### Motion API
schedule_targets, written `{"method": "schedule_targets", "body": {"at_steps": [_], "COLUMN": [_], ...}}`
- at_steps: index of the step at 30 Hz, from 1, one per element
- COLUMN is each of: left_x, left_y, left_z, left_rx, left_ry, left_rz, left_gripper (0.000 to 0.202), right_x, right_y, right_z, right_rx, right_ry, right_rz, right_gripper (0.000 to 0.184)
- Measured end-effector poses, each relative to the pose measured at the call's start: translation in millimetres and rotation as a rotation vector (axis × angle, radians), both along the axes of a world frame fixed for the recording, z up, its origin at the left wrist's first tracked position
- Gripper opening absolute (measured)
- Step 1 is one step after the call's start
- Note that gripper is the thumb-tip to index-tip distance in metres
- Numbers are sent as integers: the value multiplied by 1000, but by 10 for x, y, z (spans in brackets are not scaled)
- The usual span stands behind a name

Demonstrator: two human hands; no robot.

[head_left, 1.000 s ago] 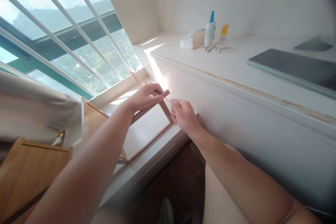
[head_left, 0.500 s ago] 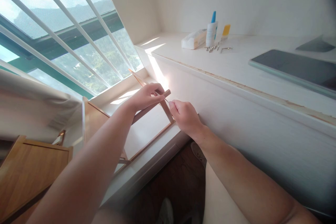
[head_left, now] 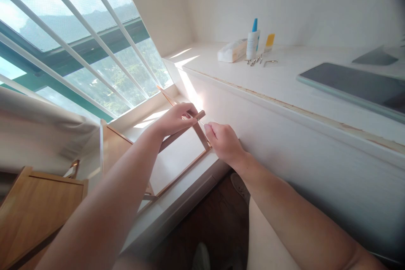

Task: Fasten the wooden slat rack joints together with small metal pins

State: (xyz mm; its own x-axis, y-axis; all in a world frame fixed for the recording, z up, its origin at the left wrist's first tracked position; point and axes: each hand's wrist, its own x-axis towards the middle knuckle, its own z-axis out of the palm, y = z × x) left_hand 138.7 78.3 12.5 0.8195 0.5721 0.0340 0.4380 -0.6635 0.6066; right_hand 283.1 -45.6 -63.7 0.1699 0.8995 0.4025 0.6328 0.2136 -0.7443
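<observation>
My left hand point(head_left: 175, 119) grips the top corner of a thin wooden frame point(head_left: 177, 168) that rests on the white window ledge point(head_left: 172, 158). Its fingers are wrapped over the wooden bar point(head_left: 200, 114). My right hand point(head_left: 223, 141) is closed in a pinch just right of that corner. It holds a thin metal tool point(head_left: 200, 122) whose tip points into the frame's corner joint. The two hands are almost touching.
A white counter point(head_left: 284, 80) runs along the right with a glue bottle point(head_left: 252, 43), a white packet point(head_left: 231, 50), a yellow item point(head_left: 269, 42), several small screws point(head_left: 255, 60) and a dark tablet point(head_left: 354, 84). Wooden panels point(head_left: 34, 206) lie at lower left. Window bars point(head_left: 79, 38) are at left.
The hands stay at the frame's corner. My right hand has shifted slightly closer to the joint and turned a little; the view has dipped slightly.
</observation>
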Motion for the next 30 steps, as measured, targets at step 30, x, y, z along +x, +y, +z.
{"method": "schedule_targets", "body": {"at_steps": [30], "left_x": [-36], "left_y": [72], "left_z": [-59], "left_rx": [-6], "left_ry": [-11], "left_rz": [-29], "left_gripper": [16], "right_x": [-20], "right_y": [20], "right_z": [18], "right_rx": [-6], "right_ry": [94], "right_rz": [4], "right_gripper": [40]}}
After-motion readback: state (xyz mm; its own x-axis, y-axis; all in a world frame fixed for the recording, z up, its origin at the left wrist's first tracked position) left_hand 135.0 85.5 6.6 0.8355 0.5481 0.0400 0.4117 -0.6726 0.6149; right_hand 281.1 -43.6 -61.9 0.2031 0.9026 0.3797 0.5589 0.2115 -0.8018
